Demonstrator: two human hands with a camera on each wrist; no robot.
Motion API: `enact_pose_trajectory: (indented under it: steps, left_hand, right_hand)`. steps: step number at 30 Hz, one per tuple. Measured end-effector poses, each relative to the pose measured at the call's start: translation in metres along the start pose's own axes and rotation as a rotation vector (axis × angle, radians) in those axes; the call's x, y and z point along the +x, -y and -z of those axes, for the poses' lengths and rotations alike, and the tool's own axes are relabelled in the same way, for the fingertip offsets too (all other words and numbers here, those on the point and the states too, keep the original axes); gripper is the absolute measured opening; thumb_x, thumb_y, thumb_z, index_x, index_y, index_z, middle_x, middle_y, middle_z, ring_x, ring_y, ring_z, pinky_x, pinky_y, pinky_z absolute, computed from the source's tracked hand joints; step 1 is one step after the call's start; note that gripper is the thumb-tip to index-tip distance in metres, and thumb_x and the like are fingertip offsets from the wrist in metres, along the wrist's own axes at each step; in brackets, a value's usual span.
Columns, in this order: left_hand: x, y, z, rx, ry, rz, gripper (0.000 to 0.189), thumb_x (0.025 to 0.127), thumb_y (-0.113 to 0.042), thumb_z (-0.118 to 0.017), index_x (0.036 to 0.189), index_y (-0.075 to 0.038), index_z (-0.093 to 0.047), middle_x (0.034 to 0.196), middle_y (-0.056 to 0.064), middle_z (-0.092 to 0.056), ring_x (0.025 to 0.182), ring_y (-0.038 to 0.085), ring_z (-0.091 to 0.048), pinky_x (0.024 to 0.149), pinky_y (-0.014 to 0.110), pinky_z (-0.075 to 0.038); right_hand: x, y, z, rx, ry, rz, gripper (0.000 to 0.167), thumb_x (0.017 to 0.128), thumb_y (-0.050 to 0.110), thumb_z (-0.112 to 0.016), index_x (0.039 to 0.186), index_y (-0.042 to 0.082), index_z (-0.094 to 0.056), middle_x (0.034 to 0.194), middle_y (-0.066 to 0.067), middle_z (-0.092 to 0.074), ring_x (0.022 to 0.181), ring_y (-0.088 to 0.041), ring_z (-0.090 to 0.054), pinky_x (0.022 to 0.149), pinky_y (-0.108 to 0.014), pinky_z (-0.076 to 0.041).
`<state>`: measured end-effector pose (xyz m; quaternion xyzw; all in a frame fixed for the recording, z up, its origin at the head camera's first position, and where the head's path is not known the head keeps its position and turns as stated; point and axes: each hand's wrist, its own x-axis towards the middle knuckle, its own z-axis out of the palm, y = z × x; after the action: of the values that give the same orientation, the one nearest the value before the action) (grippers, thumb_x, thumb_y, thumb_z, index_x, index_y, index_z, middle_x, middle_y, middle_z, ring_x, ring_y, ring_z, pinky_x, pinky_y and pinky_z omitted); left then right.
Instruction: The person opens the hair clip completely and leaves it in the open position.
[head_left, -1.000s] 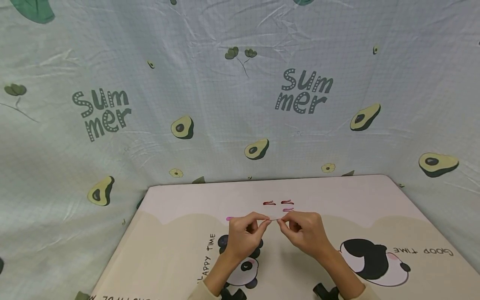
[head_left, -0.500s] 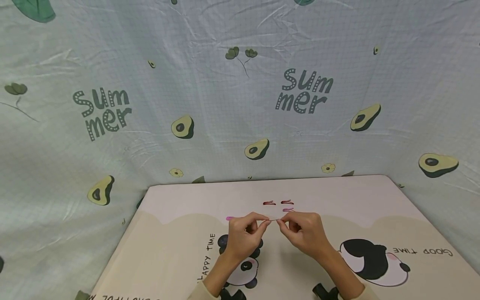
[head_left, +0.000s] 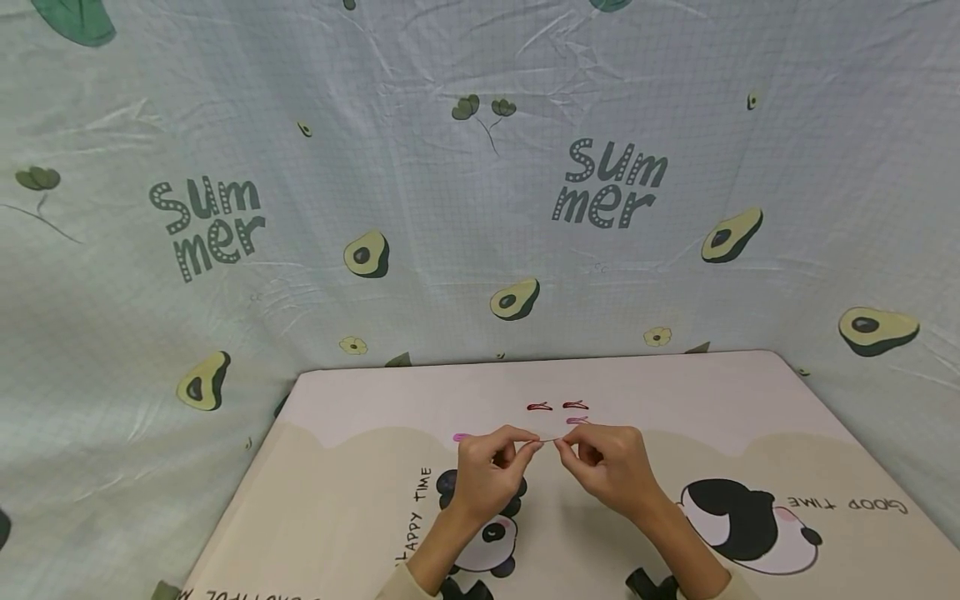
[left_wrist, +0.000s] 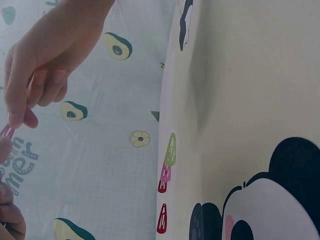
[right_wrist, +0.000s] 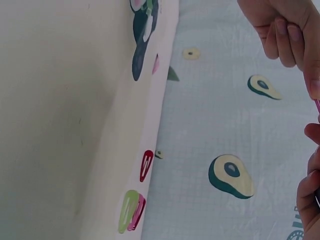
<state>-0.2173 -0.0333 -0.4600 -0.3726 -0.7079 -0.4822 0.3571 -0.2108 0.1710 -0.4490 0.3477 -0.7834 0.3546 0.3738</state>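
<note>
A pink snap hair clip (left_wrist: 7, 131) is held in the air over the table, seen edge-on as a thin line in the head view. My left hand (head_left: 489, 471) pinches one end between thumb and index finger. The other end is pinched by my right hand (head_left: 611, 468), with its remaining fingers curled in. Most of the clip is hidden by the fingertips. Beyond the hands lie a red hair clip (head_left: 539, 407), a second red clip (head_left: 575, 404) and a pink clip (head_left: 576, 420). A green clip (right_wrist: 128, 211) overlaps that pink one in the right wrist view.
Another pink clip (head_left: 460, 437) lies left of my left hand, partly covered by it. The table (head_left: 360, 492) has a cream mat printed with pandas and lettering. Behind it hangs a pale curtain (head_left: 435, 183) with avocado prints.
</note>
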Motion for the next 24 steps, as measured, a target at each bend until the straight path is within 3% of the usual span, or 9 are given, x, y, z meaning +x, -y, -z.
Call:
enact_pose_trajectory:
  steps: [9,20,24]
  left_hand:
    - [0.0001,-0.0005,0.0002,-0.004,0.000,0.001,0.018,0.078,0.007,-0.082,0.091,-0.005,-0.076,0.049,-0.001,-0.041,0.048,-0.003,-0.031,0.047,0.007,-0.027]
    - [0.0008,-0.0024,0.0002,-0.016,-0.002,0.006,0.012,0.084,0.001,-0.081,0.091,-0.007,-0.076,0.050,-0.001,-0.040,0.051,-0.004,-0.030,0.047,0.007,-0.028]
    - [0.0007,-0.0026,0.0001,-0.027,0.001,0.016,0.002,0.090,-0.006,-0.078,0.091,-0.007,-0.076,0.050,-0.002,-0.039,0.051,-0.006,-0.029,0.047,0.007,-0.028]
  right_hand:
    - [0.0005,0.0003,-0.0009,0.013,-0.022,0.022,0.025,0.098,0.023,-0.068,0.075,0.014,-0.070,0.053,0.009,-0.046,0.053,0.007,-0.034,0.048,-0.008,-0.030]
    - [0.0008,0.0009,-0.0009,0.019,-0.019,0.011,0.015,0.089,0.011,-0.075,0.075,0.013,-0.071,0.053,0.008,-0.047,0.053,0.007,-0.033,0.048,-0.008,-0.029]
    - [0.0004,0.0005,-0.0013,0.029,-0.025,0.018,0.019,0.093,0.016,-0.073,0.075,0.014,-0.070,0.053,0.008,-0.046,0.053,0.007,-0.033,0.048,-0.008,-0.029]
